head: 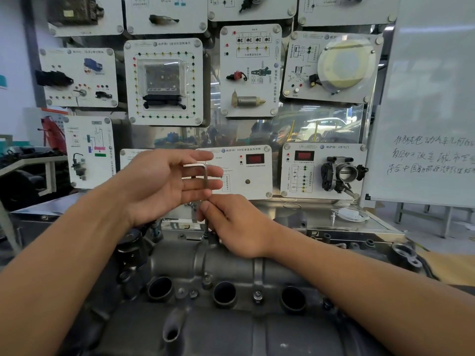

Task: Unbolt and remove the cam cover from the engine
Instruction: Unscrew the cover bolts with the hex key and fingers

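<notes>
Head | cam cover [180, 263]: dark grey cast metal, three round wells

This is a car-mechanics training workshop. A bare engine [180, 263] sits at the near edge of a steel bench [359, 224]. Behind it rises a display wall of white teaching panels [246, 109]. Each carries a real vehicle part beside a printed circuit diagram and rows of test sockets, among them a control unit [162, 78] and a throttle body [341, 173]. A whiteboard [431, 98] with handwritten notes stands at the right. The wall's shiny metal backing reflects parked cars [323, 127].
</notes>
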Demonstrator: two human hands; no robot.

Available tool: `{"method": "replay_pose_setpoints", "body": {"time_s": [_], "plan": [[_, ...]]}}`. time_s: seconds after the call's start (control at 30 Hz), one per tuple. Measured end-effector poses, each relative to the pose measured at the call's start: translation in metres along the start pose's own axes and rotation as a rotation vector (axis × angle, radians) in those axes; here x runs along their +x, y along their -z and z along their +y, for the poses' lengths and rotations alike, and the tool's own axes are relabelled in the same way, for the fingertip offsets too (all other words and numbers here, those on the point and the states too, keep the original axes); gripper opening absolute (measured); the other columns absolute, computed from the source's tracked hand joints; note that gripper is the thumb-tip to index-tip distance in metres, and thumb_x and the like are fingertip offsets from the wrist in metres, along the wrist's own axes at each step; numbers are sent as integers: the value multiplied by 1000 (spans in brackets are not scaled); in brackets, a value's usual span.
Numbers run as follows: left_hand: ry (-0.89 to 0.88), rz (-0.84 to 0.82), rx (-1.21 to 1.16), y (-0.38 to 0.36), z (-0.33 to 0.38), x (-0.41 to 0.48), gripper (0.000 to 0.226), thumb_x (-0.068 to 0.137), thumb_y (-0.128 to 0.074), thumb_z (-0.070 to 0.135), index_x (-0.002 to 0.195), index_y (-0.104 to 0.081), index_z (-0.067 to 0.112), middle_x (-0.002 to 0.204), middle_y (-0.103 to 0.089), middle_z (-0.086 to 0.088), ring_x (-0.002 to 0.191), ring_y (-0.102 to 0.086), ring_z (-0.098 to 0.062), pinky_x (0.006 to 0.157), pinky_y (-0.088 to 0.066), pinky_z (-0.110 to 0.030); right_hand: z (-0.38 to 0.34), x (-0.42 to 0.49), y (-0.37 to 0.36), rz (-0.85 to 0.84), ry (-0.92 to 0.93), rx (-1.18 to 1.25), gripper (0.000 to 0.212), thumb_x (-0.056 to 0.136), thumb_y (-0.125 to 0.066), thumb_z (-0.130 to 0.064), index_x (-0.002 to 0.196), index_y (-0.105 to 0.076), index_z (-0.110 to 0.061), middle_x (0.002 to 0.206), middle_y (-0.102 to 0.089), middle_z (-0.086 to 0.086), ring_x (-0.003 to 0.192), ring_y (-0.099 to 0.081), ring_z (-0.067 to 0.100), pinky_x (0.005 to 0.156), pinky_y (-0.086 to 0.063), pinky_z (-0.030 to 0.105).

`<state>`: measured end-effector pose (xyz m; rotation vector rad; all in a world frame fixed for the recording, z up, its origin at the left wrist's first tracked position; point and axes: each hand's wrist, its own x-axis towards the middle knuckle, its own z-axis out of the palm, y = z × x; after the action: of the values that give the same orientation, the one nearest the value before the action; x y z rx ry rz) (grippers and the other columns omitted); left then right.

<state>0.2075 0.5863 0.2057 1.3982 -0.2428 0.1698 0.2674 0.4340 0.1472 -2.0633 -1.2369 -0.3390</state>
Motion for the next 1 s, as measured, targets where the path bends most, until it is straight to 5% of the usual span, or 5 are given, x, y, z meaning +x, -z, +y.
{"method": "replay_pose_setpoints", "body": {"time_s": [0.27, 0.47, 0.53, 0.67, 1.0], "plan": [[-45, -278, 30, 16, -1, 0, 39, 91, -58, 11, 129, -67, 14, 106, -70, -10, 94, -67, -19, 85, -59, -31, -1, -2, 1, -13, -1, 45, 32, 106, -38, -15, 94, -65, -2, 69, -56, 1, 64, -48, 10, 70, -39, 28], [-58, -118, 226, 1, -5, 1, 54, 66, -80, 35, 114, -73, 11, 78, -62, 0, 62, -56, -6, 53, -51, -22, -2, -1, -1, -29, 15, 48, 36, 108, -37, -22, 92, -64, -5, 66, -53, -4, 60, -47, 6, 67, -38, 26], [-84, 4, 288, -8, -7, 3, 65, 62, -79, 43, 113, -69, 4, 67, -58, 2, 50, -48, -7, 43, -43, -19, -2, 0, -2, -36, 21, 51, 36, 107, -40, -23, 85, -62, -4, 61, -49, -6, 56, -43, 5, 64, -37, 26], [-51, 155, 305, -23, -13, 7, 36, 96, -61, 40, 109, -67, 6, 57, -55, 1, 40, -41, -10, 36, -34, -22, -2, 0, -2, -22, 38, 86, 38, 105, -45, -22, 81, -59, 4, 60, -48, 5, 56, -40, 13, 60, -35, 29], [63, 68, -117, -15, -7, 8, 34, 97, -40, 16, 116, -65, 3, 77, -69, -7, 52, -52, -12, 38, -40, -20, 1, 1, -2, -22, 19, 90, 31, 106, -44, -21, 80, -59, -12, 58, -50, -5, 52, -44, 3, 59, -35, 20]]}}
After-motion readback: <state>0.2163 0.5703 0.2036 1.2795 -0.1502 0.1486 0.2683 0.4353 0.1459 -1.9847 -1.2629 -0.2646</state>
